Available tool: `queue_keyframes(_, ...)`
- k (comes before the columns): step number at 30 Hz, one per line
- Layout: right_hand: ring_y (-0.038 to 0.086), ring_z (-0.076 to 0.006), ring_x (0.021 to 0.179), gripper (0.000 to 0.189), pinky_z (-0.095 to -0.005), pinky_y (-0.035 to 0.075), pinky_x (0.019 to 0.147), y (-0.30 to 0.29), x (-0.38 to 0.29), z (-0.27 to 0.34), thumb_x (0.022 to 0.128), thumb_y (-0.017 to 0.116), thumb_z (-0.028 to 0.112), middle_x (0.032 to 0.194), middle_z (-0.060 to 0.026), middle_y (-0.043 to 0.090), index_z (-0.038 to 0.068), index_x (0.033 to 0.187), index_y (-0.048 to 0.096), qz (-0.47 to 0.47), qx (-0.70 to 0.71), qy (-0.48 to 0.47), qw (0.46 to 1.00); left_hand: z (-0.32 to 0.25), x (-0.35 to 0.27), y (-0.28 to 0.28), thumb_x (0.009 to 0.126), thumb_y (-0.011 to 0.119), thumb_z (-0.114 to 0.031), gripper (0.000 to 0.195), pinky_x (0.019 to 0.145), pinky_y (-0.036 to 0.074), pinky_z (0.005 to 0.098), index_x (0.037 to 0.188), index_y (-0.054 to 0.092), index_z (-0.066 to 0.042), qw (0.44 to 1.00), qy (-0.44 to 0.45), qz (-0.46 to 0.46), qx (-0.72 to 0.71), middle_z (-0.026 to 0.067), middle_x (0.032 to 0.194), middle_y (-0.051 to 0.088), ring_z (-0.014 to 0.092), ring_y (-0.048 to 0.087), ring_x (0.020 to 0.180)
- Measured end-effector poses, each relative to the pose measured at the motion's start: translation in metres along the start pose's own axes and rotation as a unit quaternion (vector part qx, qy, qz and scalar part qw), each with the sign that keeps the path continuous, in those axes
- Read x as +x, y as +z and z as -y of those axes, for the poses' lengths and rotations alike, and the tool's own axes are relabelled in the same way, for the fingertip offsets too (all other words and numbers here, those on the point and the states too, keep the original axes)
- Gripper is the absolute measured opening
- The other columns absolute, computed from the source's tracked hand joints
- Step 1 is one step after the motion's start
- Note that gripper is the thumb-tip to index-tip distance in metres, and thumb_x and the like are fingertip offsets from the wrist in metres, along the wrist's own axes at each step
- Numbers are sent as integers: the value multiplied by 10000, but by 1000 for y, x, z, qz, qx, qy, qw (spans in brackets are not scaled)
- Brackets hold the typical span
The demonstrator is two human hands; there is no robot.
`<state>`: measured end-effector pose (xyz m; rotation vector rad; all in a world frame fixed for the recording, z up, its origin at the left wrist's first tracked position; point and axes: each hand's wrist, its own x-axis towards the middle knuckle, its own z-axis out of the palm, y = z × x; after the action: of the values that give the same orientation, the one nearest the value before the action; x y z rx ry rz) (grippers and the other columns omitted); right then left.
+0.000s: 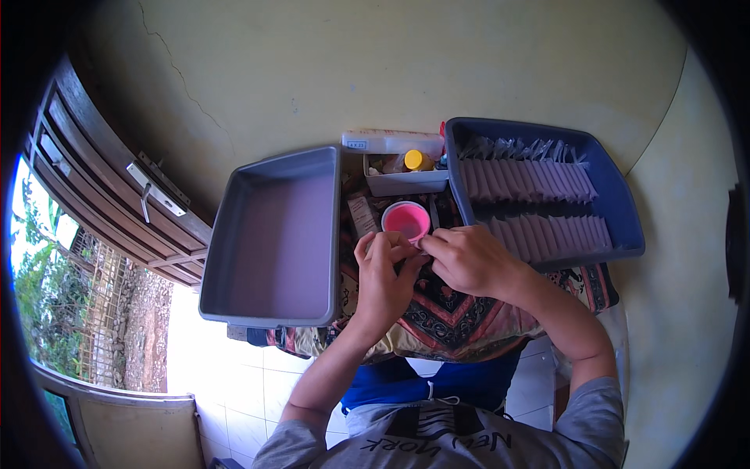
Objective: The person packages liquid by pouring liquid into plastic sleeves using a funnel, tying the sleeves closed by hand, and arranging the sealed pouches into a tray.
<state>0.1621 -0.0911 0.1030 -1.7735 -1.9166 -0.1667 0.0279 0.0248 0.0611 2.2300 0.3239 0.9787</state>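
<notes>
My left hand (387,275) and my right hand (469,258) meet at the fingertips just before the near rim of a pink plastic cup (407,221) with a whitish outer edge. Thumbs and forefingers are pinched close together. Whatever may lie between them is too small and too covered to make out. To the left stands a grey plastic tub (336,234) holding a pale purple liquid (281,246). On the right, a dark blue plastic tub (630,217) contains two rows of filled clear plastic sachets (527,179), purple inside, with loose tops showing on the far row.
Behind the cup sits a small grey box (407,184) with a yellow-capped container (418,160). A plastic-wrapped pack (392,142) lies against the wall. A small printed carton (363,216) is left of the cup. Patterned cloth (457,328) covers the table; a door (155,190) stands at left.
</notes>
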Motion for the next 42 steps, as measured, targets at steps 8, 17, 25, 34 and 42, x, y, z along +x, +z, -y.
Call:
queue_keyframes(8,620,-342,651,131,-429,482,574,-8,2,-5,803,632,125,725,-144,617,34,884,584,36,61,1,997,5,3,-5,726,753,-29,328,908,394,347,939,503,-24,989,-83,29,-120,59,809,688,226,651,830)
queue_keyframes(17,640,-327,654,138,-404,480,570,0,-6,-18,852,647,175,714,-138,653,42,848,610,108,113,-6,988,17,-6,-5,752,687,90,334,667,492,237,968,458,-24,904,-207,95,-362,120,787,686,125,660,777)
queue_keyframes(25,624,-238,599,214,-341,448,559,-4,-10,-17,908,590,173,669,-138,635,-9,796,611,86,244,113,959,16,-9,-6,792,660,86,297,562,471,230,942,439,-43,858,-252,84,-439,173,778,687,135,633,662)
queue_keyframes(34,423,-65,497,321,-246,332,461,1,-20,-26,956,533,221,624,-4,526,9,718,571,101,502,304,803,24,-16,-4,798,667,71,282,568,455,217,938,454,-50,850,-234,76,-466,179,792,695,126,619,648)
queue_keyframes(42,517,-63,512,265,-197,374,426,10,-15,0,984,492,196,739,-81,645,7,839,610,-48,681,375,627,22,-18,7,723,750,-26,335,643,459,253,893,462,-41,951,-149,54,-267,102,736,714,111,638,674)
